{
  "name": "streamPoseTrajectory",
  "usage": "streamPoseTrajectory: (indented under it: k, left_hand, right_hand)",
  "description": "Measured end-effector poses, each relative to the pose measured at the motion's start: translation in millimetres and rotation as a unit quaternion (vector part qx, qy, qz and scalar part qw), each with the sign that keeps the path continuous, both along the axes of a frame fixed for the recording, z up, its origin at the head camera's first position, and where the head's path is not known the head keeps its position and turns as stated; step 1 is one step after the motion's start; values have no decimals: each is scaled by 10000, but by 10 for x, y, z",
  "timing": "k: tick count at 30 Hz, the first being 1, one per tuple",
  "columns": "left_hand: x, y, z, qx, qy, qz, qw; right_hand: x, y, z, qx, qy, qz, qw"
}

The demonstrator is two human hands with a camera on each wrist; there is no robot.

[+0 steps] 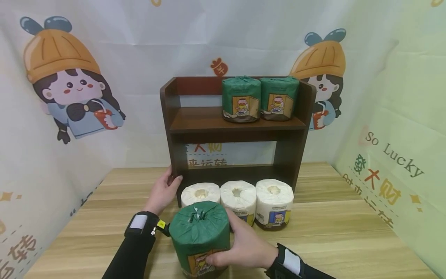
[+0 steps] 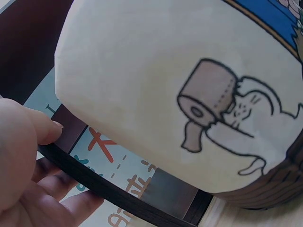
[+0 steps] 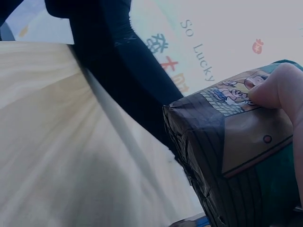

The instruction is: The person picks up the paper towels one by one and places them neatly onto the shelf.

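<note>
My right hand (image 1: pixel 247 246) grips a toilet roll in green wrapping (image 1: pixel 198 234), its thumb across the printed picture near the bottom. The roll is upright in front of the dark brown two-tier shelf (image 1: pixel 238 131), and in the right wrist view its brown base (image 3: pixel 208 156) shows above the table. At the shelf's lower left side, my left hand (image 1: pixel 163 192) holds the side panel's front edge (image 2: pixel 118 198), thumb on one face and fingers on the other. Beside that hand is a white-wrapped roll (image 2: pixel 128 71), partly hidden in the head view by the green one.
Two more white rolls, one in the middle (image 1: pixel 238 193) and one on the right (image 1: pixel 275 201), stand in the same row before the lower tier. Two green rolls, left (image 1: pixel 241 93) and right (image 1: pixel 278 93), occupy the upper tier's right side. Printed cloth (image 1: pixel 139 116) hangs behind the wooden table (image 1: pixel 327 217).
</note>
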State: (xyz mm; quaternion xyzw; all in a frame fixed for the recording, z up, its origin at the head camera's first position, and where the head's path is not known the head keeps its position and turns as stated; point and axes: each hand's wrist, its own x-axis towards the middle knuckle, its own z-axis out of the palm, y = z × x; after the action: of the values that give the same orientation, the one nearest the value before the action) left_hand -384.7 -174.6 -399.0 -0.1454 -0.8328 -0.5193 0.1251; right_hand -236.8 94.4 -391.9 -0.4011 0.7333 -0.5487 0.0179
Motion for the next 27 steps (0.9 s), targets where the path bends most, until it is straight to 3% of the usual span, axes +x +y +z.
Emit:
streamPoseTrajectory:
  k: [13,18,24,27]
  left_hand:
    - [-3,-10,-2,49,83,-101,9999]
    - [-28,-22,-22,147,71,-179,9997]
    - [-28,-39,-22,416,281,-517,9974]
    - [-7,-45,-16,379,269,-425,9980]
  right_hand:
    - [-92,29,275,-247,-103,245,9993]
    - [-162,40,419,-85,108,-79,9999]
    - [-290,30,594,68,525,-355,9980]
    - [-355,22,681,85,698,-429,9966]
